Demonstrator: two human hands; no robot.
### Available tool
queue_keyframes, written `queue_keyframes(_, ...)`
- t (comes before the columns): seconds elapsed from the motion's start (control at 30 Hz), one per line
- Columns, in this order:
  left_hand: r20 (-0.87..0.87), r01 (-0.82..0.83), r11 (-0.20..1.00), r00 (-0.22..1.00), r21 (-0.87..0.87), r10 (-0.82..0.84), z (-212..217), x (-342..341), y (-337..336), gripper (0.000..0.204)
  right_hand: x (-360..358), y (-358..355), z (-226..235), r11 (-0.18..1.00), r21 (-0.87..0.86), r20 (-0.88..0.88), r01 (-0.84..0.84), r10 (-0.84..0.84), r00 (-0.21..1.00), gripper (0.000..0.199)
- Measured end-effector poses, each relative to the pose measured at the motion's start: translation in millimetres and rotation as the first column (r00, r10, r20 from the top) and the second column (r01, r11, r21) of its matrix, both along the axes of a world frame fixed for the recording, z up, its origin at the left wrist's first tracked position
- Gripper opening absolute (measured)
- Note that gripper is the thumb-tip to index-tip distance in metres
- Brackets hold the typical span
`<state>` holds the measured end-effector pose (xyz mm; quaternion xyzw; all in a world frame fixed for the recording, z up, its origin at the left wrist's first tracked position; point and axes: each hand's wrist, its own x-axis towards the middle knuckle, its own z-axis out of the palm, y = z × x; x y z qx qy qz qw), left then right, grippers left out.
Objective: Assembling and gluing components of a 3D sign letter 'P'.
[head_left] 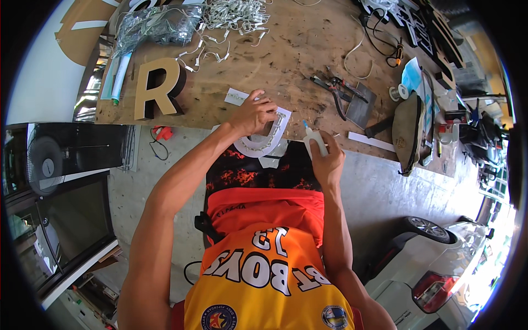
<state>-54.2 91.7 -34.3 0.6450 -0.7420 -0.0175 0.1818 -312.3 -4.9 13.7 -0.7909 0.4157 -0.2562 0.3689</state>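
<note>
My left hand (256, 114) is closed, its curled fingers gripping a white curved letter panel (282, 125) and hiding part of it. Small LED modules joined by wire run along the panel, which juts past the table's near edge over my lap. In my right hand (330, 157) is a white squeeze bottle (315, 142) with a blue tip, held just right of the panel, its nozzle pointing up and away from me. Beyond my left fingers lies a white strip (235, 97) with more modules; whether it joins the panel is hidden.
On the wooden table (269, 66) stand a gold-faced letter R (159, 91) and a heap of LED modules (236, 15). Pliers (338, 96), a flat metal plate (361, 102), a wire spool (398, 92) and a white strip (371, 141) lie to the right. A car (434, 275) is behind at right.
</note>
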Motion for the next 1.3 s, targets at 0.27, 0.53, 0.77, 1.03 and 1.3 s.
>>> queue_keyframes(0.27, -0.032, -0.005, 0.999, 0.999, 0.034, 0.006, 2.4, 2.3, -2.2, 0.019, -4.2, -3.7, -17.1, 0.998, 0.053, 0.027, -0.040, 0.039, 0.999, 0.033)
queue_keyframes(0.53, 0.012, 0.036, 0.998, 0.999, -0.055, -0.035, 1.8, 1.6, -0.8, 0.019, -7.6, -2.1, -17.6, 0.996, 0.086, 0.058, -0.023, 0.018, 0.998, 0.032)
queue_keyframes(0.77, 0.112, 0.084, 0.996, 0.990, -0.023, -0.081, 5.5, 0.5, -2.6, 0.017, -5.4, -2.7, -17.9, 0.996, 0.092, 0.053, -0.024, 0.019, 0.998, 0.033)
queue_keyframes(1.03, 0.090, 0.081, 0.994, 0.992, 0.074, -0.088, 21.7, -2.3, -8.7, 0.011, -5.8, -6.1, -22.6, 0.991, 0.093, 0.041, -0.097, 0.094, 0.995, 0.031)
queue_keyframes(1.3, 0.012, -0.172, 0.984, 0.985, 0.046, 0.172, 25.3, -29.7, -15.4, 0.020, -7.0, -5.2, -22.8, 0.990, 0.121, 0.040, -0.078, 0.073, 0.996, 0.034)
